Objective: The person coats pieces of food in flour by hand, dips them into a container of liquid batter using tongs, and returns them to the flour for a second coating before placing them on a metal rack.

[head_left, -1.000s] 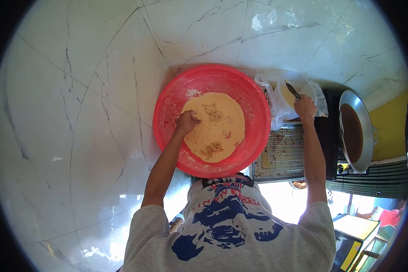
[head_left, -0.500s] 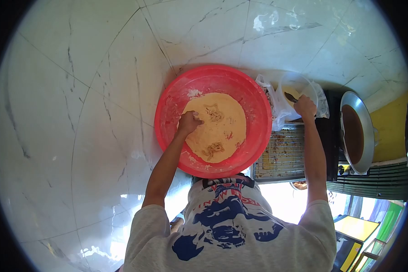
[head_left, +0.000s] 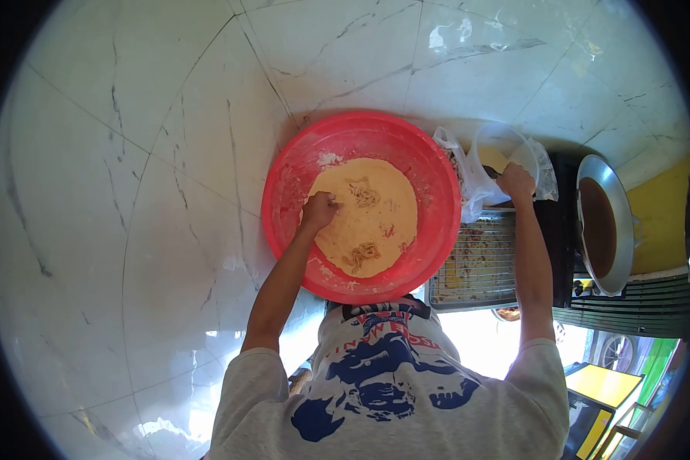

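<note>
A large red basin [head_left: 360,290] holds pale yellow flour [head_left: 376,230], with clumps of thin strands [head_left: 360,255] lying on it. Over the left part of the flour is my left hand [head_left: 320,209], its fingers drawn together; whatever they hold, if anything, is too small to make out. To the right of the basin, my right hand [head_left: 516,182] grips a dark spoon [head_left: 492,172]. The spoon's end dips into a clear tub [head_left: 502,130] with a pale yellow mixture inside.
Plastic bags [head_left: 475,184] sit around the tub. Below them lies a metal tray with a wire rack [head_left: 479,257]. At the right, a large metal pan [head_left: 623,230] of brown liquid rests by a black stove [head_left: 562,230]. A marbled tiled wall [head_left: 199,138] fills the upper left.
My left hand has shifted slightly left and its fingers have drawn closer together. My right hand and the spoon have moved slightly within the tub area.
</note>
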`<state>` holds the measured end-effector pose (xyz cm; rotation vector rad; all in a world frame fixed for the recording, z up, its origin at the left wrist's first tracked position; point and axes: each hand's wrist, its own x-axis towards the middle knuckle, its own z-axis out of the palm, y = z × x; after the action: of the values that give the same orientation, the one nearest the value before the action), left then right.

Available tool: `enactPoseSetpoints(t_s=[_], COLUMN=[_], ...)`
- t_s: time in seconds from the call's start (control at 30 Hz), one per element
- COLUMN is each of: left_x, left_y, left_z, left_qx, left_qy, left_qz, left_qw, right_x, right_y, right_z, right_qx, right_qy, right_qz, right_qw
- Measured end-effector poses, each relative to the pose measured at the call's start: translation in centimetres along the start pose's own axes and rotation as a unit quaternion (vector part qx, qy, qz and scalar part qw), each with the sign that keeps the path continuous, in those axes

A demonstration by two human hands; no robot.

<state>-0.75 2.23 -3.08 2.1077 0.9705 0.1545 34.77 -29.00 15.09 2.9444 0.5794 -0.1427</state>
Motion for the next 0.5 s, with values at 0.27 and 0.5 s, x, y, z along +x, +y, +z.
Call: enactPoseSetpoints(t_s=[0.27, 0.5], left_x=[-0.8, -0.9], left_y=[1.7, 1.8], left_z=[-1.3, -1.3], left_qx=[0.015, 0.016], left_qy=[-0.043, -0.049], left_qz=[-0.025, -0.050], left_qw=[0.999, 0.997], right_x=[-1.0, -3.0], right_y=[0.6, 0.9], right_z=[0.6, -2.0], right_qx=[0.045, 0.121], right_qy=[0.088, 0.189], right_qz=[0.021, 0.052], right_qw=[0.995, 0.973])
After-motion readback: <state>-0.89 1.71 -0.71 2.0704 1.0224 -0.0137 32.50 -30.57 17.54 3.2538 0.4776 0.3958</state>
